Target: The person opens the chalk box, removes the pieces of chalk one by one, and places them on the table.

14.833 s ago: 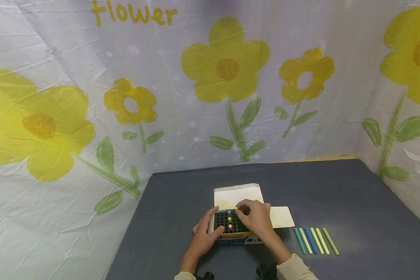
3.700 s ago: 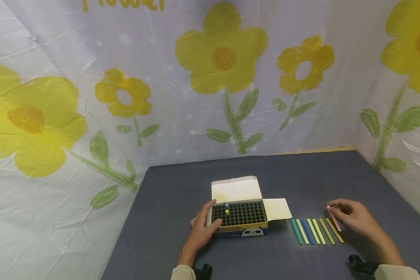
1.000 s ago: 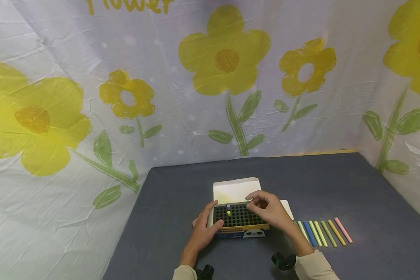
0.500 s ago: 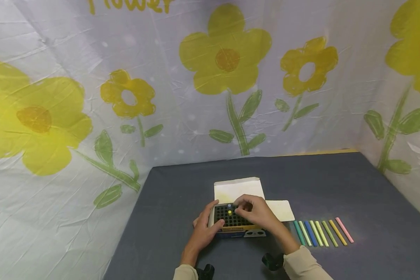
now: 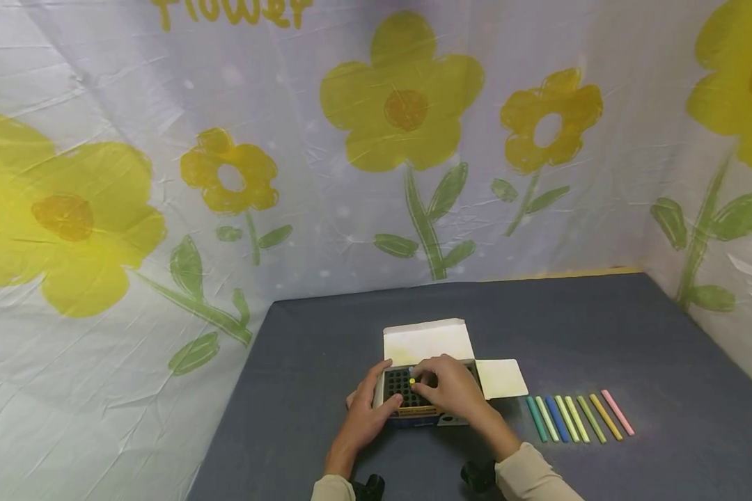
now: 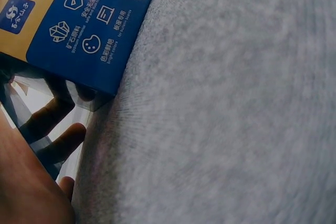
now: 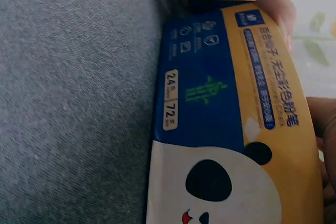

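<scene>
A blue and yellow chalk box (image 5: 413,422) with a panda print stands open on the dark table, its black insert full of round holes. My left hand (image 5: 365,410) grips the box's left end, thumb at the front edge. Over the insert, my right hand (image 5: 456,391) has thumb and index finger at the top of a yellow chalk stick (image 5: 412,381) and seems to pinch it. A pale blue chalk stick (image 5: 411,369) pokes up just behind. The right wrist view shows the box's printed front (image 7: 205,124); the left wrist view shows its printed side (image 6: 89,35).
Right of the box lies a row of several chalk sticks, from a teal stick (image 5: 537,419) to a pink stick (image 5: 617,412). White lid flaps (image 5: 427,341) spread behind and to the right. A flower-printed cloth (image 5: 326,264) hangs behind the table (image 5: 601,334).
Orange and pink chalk sticks have joined the row's right end; the pink one has left the box. My right hand has come back from the row and moved left to the yellow stick.
</scene>
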The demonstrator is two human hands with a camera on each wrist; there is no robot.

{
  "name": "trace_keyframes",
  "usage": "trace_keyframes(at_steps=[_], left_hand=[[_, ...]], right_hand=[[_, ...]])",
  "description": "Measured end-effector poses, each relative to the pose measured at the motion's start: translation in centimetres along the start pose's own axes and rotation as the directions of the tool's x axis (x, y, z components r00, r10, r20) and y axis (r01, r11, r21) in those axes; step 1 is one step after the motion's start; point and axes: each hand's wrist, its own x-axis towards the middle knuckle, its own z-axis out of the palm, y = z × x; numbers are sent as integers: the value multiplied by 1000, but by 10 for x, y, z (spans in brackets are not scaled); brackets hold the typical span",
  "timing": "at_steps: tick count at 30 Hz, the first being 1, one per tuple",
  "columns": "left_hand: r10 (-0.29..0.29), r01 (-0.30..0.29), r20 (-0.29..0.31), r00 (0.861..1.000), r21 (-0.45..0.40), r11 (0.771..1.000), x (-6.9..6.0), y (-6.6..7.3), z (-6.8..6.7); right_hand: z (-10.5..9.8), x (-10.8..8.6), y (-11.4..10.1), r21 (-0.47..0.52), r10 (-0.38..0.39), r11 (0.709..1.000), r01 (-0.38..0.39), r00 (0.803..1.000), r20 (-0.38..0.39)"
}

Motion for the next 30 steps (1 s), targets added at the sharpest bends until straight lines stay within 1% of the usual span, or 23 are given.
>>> trace_keyframes(at_steps=[2,7,11,15,19,21,26,30], left_hand=[[0,0,6,1000,1,1000,0,1,-1],[-15,15,9,1000,-9,1000,1,2,-2],[-14,14,12,1000,3,1000,1,2,-1],[-15,15,14,1000,3,1000,1,0,-1],[-20,21,10,1000,-9,1000,0,0,-1],[-18,18,5,1000,-13,1000,-1,0,0],[-22,22,0,1000,-19,1000,-1,1,0],[-17,17,-3,1000,-12,1000,0,1,-1]], right_hand=[[2,0,-2,-37,8,999,-8,1000,-12],[4,0,-3,-72,6,997,-8,999,-36],[5,1,-3,-73,10,997,-13,999,-40],[4,0,-3,-49,16,999,-18,999,-31],[2,-1,-3,-1,24,1000,-24,999,-21],[2,-1,-3,49,35,998,-34,999,-8],[0,1,-3,178,68,981,-74,997,40],[-2,2,-3,217,65,973,-76,996,57]])
